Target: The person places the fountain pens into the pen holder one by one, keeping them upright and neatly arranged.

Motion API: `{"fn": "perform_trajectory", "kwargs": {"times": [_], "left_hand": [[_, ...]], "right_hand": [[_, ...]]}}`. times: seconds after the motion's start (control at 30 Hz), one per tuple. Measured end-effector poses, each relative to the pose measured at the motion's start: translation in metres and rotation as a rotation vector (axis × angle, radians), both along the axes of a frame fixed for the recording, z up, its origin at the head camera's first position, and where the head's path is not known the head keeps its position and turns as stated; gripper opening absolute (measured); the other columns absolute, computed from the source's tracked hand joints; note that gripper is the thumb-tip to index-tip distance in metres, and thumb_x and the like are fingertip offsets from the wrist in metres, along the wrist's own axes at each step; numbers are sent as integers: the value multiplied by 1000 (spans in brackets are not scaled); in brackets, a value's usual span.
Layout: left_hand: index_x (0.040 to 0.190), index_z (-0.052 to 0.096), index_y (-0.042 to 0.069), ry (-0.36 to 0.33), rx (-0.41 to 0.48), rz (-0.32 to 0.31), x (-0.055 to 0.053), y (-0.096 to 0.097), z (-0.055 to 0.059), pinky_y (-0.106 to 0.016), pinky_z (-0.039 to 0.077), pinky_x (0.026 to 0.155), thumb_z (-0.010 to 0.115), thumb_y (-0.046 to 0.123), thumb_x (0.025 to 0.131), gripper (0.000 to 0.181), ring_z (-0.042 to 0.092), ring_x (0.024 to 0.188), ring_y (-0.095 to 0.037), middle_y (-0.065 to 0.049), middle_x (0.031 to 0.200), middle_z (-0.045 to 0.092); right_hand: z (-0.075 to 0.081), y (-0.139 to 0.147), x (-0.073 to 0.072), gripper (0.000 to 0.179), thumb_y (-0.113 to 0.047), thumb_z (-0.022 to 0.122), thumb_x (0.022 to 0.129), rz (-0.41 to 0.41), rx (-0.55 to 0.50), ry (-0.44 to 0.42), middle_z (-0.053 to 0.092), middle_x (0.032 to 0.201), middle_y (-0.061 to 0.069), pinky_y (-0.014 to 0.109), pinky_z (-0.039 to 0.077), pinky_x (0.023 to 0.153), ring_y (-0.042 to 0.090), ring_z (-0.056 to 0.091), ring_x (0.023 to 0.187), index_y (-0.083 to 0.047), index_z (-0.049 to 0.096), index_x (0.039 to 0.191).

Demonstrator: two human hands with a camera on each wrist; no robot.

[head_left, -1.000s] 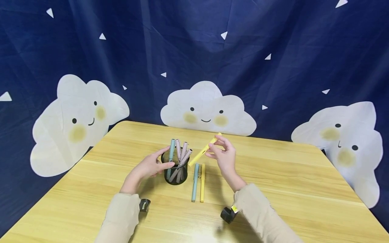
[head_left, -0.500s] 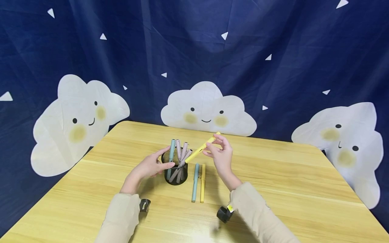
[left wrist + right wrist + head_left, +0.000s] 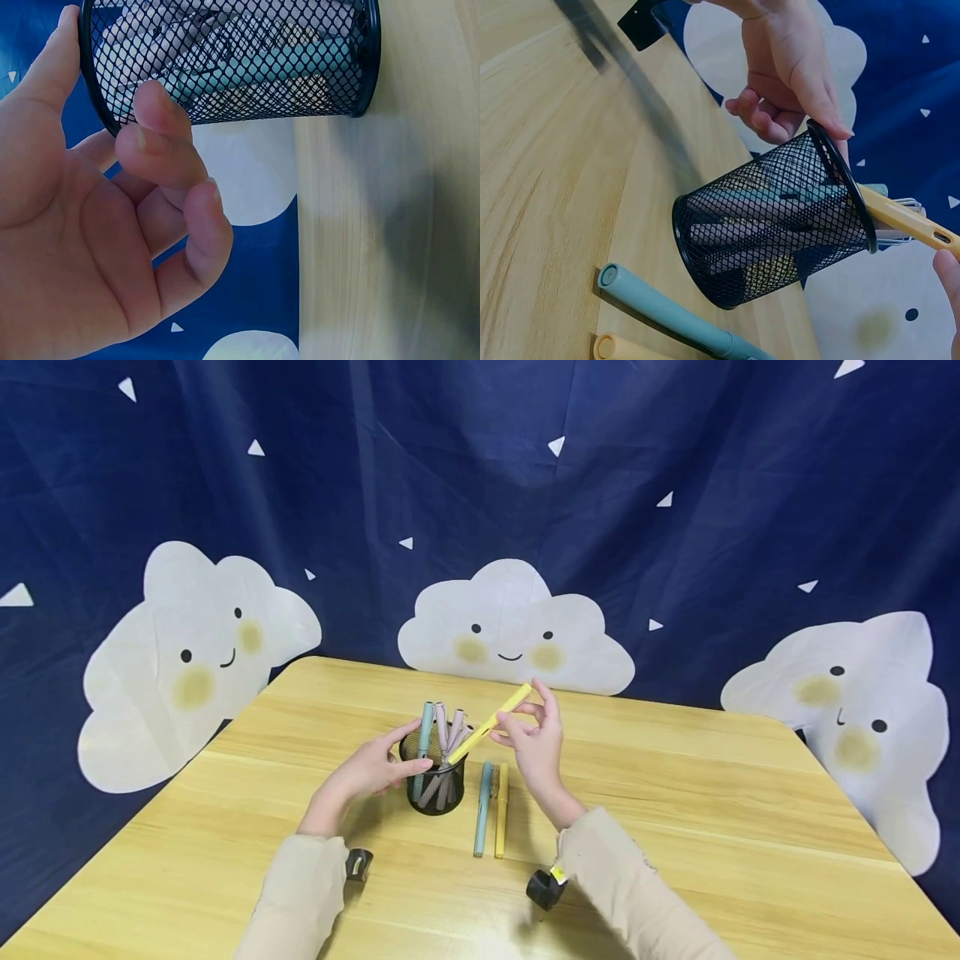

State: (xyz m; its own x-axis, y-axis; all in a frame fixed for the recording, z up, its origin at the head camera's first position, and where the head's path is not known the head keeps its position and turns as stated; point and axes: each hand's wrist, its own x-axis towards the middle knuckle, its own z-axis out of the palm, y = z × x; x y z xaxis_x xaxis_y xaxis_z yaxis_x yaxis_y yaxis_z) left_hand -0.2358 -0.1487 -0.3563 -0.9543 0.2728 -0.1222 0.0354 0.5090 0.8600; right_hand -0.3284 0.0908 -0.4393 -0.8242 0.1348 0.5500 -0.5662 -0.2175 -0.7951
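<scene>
A black mesh pen holder (image 3: 437, 802) stands upright on the table, with a teal pen (image 3: 424, 731) and several pale lilac pens (image 3: 454, 727) in it. My left hand (image 3: 367, 770) holds its rim between thumb and fingers; in the left wrist view, fingertips touch the mesh (image 3: 247, 67). My right hand (image 3: 542, 750) pinches a yellow pen (image 3: 501, 713) near its upper end. That pen slants down to the left, and in the right wrist view the yellow pen (image 3: 904, 217) passes its lower end inside the holder's rim (image 3: 853, 196).
Right of the holder, a teal pen (image 3: 482, 814) and another yellow pen (image 3: 501, 817) lie side by side on the wooden table (image 3: 675, 810). A dark blue cloth (image 3: 480, 468) with white clouds hangs behind the table. Black camera mounts (image 3: 545, 889) sit at both wrists.
My right hand has moved left with the yellow pen, bringing the pen's lower end from beside the holder to its mouth. The left hand keeps its hold on the rim.
</scene>
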Motion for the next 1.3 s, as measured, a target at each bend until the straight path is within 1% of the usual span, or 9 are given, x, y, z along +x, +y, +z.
{"fn": "perform_trajectory", "kwargs": {"times": [0.07, 0.13, 0.23, 0.3, 0.4, 0.63, 0.8, 0.97, 1.3], "left_hand": [[142, 26, 27, 0, 2, 1, 0, 0, 0, -24, 31, 42, 68, 39, 77, 78, 35, 44, -13, -4, 54, 44], [142, 26, 27, 1, 3, 2, 0, 0, -1, -24, 31, 42, 67, 38, 78, 77, 35, 44, -12, -4, 54, 44], [142, 26, 27, -3, 4, 2, 0, 0, 0, -24, 31, 42, 67, 37, 79, 76, 35, 43, -12, -4, 54, 44], [142, 26, 26, -2, 5, 1, 0, 0, 0, -24, 31, 42, 67, 37, 79, 76, 34, 43, -12, -4, 54, 44], [142, 26, 27, -2, 3, -2, 0, 0, 1, -24, 31, 42, 67, 36, 79, 75, 35, 43, -13, -5, 54, 44], [142, 26, 27, -1, 1, 1, 0, 0, 1, -24, 32, 42, 66, 34, 80, 74, 35, 43, -13, -6, 56, 46], [142, 26, 27, -9, 4, 3, 0, 1, 1, -24, 31, 42, 66, 32, 81, 73, 34, 43, -12, -4, 55, 45], [142, 26, 27, -13, -2, 4, -1, 0, 0, -24, 30, 41, 66, 34, 80, 73, 32, 42, -12, -4, 54, 44], [142, 26, 28, -18, -2, 2, 0, 0, 1, -23, 29, 40, 67, 38, 78, 76, 30, 40, -12, -3, 52, 43]], "right_hand": [[21, -4, 21, 71, 0, 68, 77, 18, -5, -12, 49, 96, 16, 40, 51, 54, 30, 63, 64, -18, 34, 136], [24, -5, 23, 69, 2, 67, 77, 19, 6, -8, 50, 96, 16, 39, 51, 54, 28, 63, 64, -15, 34, 136], [20, -7, 22, 68, 3, 66, 77, 29, 4, -11, 50, 96, 17, 39, 51, 54, 29, 63, 64, -14, 35, 135], [-1, -5, 2, 70, -5, 70, 76, 21, 24, 13, 51, 99, 15, 40, 51, 55, 29, 63, 65, -23, 36, 135], [5, -9, 9, 67, -5, 69, 77, 32, 45, 18, 51, 98, 15, 39, 51, 55, 28, 63, 66, -21, 37, 134], [80, -27, 79, 55, 15, 59, 77, 46, 73, -60, 50, 90, 19, 36, 52, 58, 18, 63, 64, 2, 41, 127], [84, -32, 84, 52, 15, 58, 77, 29, 105, -154, 52, 91, 23, 35, 52, 61, 15, 61, 65, 2, 44, 126], [79, -37, 84, 47, 14, 58, 77, 1, 178, -151, 57, 88, 27, 32, 52, 62, 15, 61, 64, 3, 48, 122], [74, -41, 85, 37, 12, 60, 78, -20, 222, -121, 61, 82, 28, 29, 52, 63, 41, 60, 72, 7, 55, 115]]}}
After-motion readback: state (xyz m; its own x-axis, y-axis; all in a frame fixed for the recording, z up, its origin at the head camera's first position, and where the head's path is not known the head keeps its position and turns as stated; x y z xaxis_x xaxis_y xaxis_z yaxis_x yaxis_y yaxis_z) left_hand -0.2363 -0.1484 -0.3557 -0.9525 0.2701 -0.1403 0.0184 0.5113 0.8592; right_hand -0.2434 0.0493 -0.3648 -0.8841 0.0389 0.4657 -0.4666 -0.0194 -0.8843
